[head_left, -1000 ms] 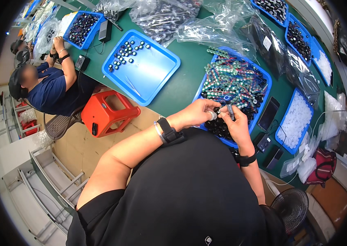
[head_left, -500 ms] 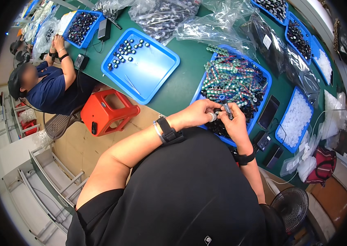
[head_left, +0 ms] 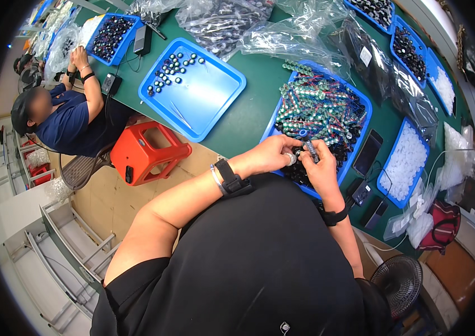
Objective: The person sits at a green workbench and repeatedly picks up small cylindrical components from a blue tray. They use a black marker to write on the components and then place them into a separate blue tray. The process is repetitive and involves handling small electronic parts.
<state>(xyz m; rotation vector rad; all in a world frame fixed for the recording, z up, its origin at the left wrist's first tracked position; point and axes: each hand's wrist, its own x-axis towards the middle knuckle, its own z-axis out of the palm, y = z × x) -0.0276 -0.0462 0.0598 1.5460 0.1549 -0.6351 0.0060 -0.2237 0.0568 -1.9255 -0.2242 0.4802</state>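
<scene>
My right hand (head_left: 322, 168) is closed around a short, dark grey pen-like tool (head_left: 311, 150) with a round blue end pointing up and away. Its lower tip is hidden in my fingers. My left hand (head_left: 271, 155), with a ring on one finger, meets the right hand, fingertips pinched. Whatever small part sits between the fingertips is too hidden to name. Both hands are over the near side of a blue tray (head_left: 367, 112). Small green circuit boards with red and blue wires (head_left: 321, 106) are heaped in it, with black parts (head_left: 299, 176) nearer me.
Left of me, another blue tray (head_left: 220, 101) holds small round dark parts and tweezers (head_left: 180, 113). To the right lie a phone (head_left: 368, 152) and a blue tray of white pieces (head_left: 402, 162). A red stool (head_left: 147, 151) and a seated co-worker (head_left: 75, 123) are at the left.
The dark tool has tilted slightly within my right hand's grip. Both hands otherwise keep nearly the same place over the tray.
</scene>
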